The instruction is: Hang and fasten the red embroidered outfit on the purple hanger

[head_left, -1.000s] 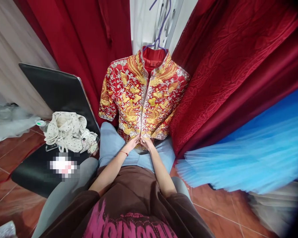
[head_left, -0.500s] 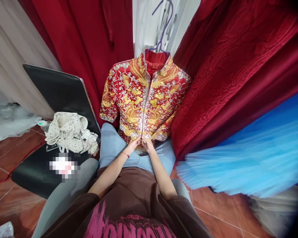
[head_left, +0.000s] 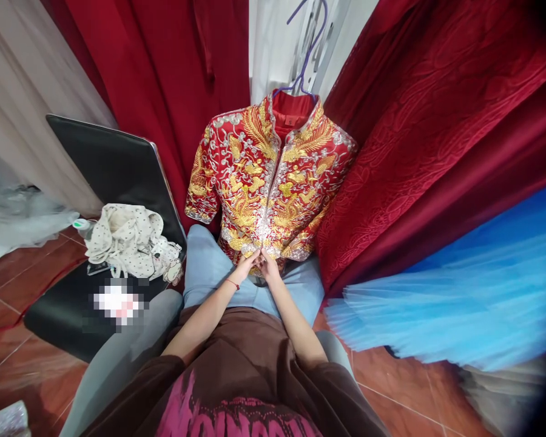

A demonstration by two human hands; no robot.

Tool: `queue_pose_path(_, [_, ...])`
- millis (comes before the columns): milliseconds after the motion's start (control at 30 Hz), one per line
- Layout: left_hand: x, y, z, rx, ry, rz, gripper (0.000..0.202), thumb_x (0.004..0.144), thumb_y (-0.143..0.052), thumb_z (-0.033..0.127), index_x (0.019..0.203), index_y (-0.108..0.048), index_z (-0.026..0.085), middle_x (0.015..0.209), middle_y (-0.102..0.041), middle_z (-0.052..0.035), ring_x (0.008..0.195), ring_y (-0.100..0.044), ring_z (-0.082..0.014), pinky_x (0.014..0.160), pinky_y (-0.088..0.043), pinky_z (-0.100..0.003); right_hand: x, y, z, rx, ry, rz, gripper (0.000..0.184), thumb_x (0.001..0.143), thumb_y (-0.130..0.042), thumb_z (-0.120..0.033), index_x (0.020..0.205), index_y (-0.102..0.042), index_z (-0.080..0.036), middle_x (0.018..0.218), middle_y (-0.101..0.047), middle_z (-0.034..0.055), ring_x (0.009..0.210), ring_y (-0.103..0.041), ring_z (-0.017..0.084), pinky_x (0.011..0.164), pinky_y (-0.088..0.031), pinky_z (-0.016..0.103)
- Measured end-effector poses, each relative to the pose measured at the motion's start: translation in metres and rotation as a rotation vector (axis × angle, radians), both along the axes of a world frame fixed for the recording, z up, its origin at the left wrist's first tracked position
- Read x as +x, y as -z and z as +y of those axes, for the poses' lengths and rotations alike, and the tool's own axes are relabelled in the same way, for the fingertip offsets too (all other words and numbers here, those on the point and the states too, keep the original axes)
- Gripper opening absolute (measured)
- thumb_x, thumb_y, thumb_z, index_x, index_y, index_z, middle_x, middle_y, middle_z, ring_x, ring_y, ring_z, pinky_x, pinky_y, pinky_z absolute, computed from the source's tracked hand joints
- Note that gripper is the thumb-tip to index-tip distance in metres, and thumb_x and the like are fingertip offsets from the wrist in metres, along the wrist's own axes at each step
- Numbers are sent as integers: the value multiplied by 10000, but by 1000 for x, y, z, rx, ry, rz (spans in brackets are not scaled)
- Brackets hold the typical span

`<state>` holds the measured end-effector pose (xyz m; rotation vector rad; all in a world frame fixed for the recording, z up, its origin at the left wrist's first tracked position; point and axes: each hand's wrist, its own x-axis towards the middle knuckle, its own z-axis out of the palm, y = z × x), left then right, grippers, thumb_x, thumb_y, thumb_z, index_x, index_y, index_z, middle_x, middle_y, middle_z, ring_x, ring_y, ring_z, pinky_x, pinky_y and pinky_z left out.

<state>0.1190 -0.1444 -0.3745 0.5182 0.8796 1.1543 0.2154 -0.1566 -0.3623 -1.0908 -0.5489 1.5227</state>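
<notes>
A red jacket (head_left: 248, 176) with gold and silver embroidery and a stand-up collar leans upright over my knees, hung on a purple hanger (head_left: 306, 60). Its front edges meet toward the bottom and part at the collar. My left hand (head_left: 248, 267) and my right hand (head_left: 269, 266) come together at the front hem. Both pinch the lower ends of the front edges, thumbs side by side. Fingers under the hem are partly hidden, and the fastening itself is too small to make out.
On my left stands a black chair (head_left: 113, 161) with a white dotted cloth bag (head_left: 127, 237) and a blurred-out item on its seat. Red gowns (head_left: 404, 139) hang behind and to the right. A blue tulle skirt (head_left: 459, 291) spreads at the right above the tiled floor (head_left: 391, 388).
The view has shifted slightly, so the jacket's top sits a little further right. Both hands stay at the hem, with only a small movement of the fingers.
</notes>
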Motion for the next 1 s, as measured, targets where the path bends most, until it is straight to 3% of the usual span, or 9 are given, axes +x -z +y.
queue_pose_path(167, [-5,5,1,-6,-6,27,378,555,-898,400,622,-640,131,526,-591,5,509,-539,-94,554,-416,-240,-8,3,1,-82,128,53,387,605,-824,-439,557,-511,-216,466,-512,-51,457,-466,96,454,-369,243])
queue_pose_path(367, [-4,-1,1,44,11,55,363,580,-886,398,726,-705,119,661,-675,-45,619,-606,-126,648,-456,-265,-11,-1,0,-71,163,113,307,643,-807,-365,566,-555,-208,492,-537,-44,504,-527,100,538,-456,241])
queue_pose_path(533, [-4,-6,0,98,6,116,354,605,-872,380,534,-613,149,545,-605,-11,571,-553,-117,616,-420,-256,-11,-3,-2,-19,178,96,318,650,-792,-391,553,-545,-215,496,-532,-43,500,-506,101,548,-463,251])
queue_pose_path(667, [-1,-9,0,129,-8,153,366,617,-869,332,482,-572,165,506,-564,20,542,-505,-102,620,-403,-253,-4,-3,1,-10,187,42,378,626,-795,-436,538,-495,-224,462,-494,-57,468,-473,91,513,-446,234])
queue_pose_path(833, [-4,-7,3,96,-49,136,257,579,-887,294,641,-679,155,596,-639,7,636,-588,-129,715,-447,-266,3,-3,5,-43,92,-87,395,647,-762,-507,571,-498,-223,460,-498,-53,431,-457,82,468,-422,221])
queue_pose_path(1000, [-10,2,4,28,-70,72,364,574,-888,329,823,-714,129,703,-704,-41,774,-669,-176,802,-490,-300,-5,1,-1,-90,-121,-291,444,731,-639,-595,542,-530,-208,421,-517,6,369,-466,119,394,-374,247])
